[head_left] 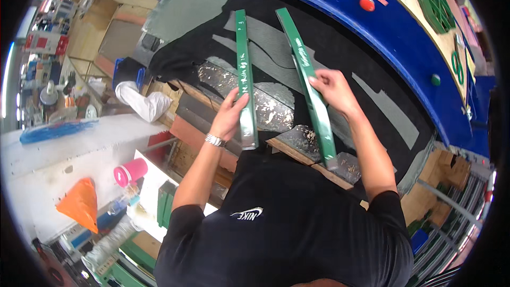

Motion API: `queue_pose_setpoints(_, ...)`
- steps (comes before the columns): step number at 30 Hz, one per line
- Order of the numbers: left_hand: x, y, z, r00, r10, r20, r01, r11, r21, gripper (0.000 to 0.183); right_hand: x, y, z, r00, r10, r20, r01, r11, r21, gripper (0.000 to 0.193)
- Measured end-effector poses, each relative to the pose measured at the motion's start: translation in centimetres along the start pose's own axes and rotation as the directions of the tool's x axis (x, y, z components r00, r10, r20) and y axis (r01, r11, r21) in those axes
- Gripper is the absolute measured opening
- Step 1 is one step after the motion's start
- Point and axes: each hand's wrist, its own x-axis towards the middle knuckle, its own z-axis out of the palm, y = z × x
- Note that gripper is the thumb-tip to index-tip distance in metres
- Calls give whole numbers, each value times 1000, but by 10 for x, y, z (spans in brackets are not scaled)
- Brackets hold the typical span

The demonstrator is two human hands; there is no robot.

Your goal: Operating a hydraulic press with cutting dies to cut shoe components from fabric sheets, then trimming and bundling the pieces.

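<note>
My left hand (228, 115) is closed round a long green bar (242, 48) with white handwriting, held lengthwise in front of me. A second long green bar (320, 119), also marked in white, is gripped by my right hand (336, 90). It slants, with its near end further right than its far end, and the two bars stand apart. Beneath them lies a black sheet of material (345, 48) with long grey strip-shaped areas where it seems cut away. A worn, speckled dark board (271, 107) shows nearer to me. What the underside of each bar looks like is hidden.
A blue machine beam (393, 37) with a red button (367, 4) and a green button (435, 79) curves along the far right. Wooden ledges border the work surface. To the left are a white bench (42, 154), a pink cup (130, 172) and an orange bag (79, 204).
</note>
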Motion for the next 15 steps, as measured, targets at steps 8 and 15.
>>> queue_pose_setpoints(8, 8, -2, 13, 995, 79, -64, -69, 987, 147, 25, 95, -17, 101, 997, 67, 35, -75, 928, 366, 20)
queue_pose_setpoints(15, 33, 21, 12, 999, -32, 5, 32, 997, 72, 23, 107, -8, 122, 992, 50, 117, -93, 916, 391, 20)
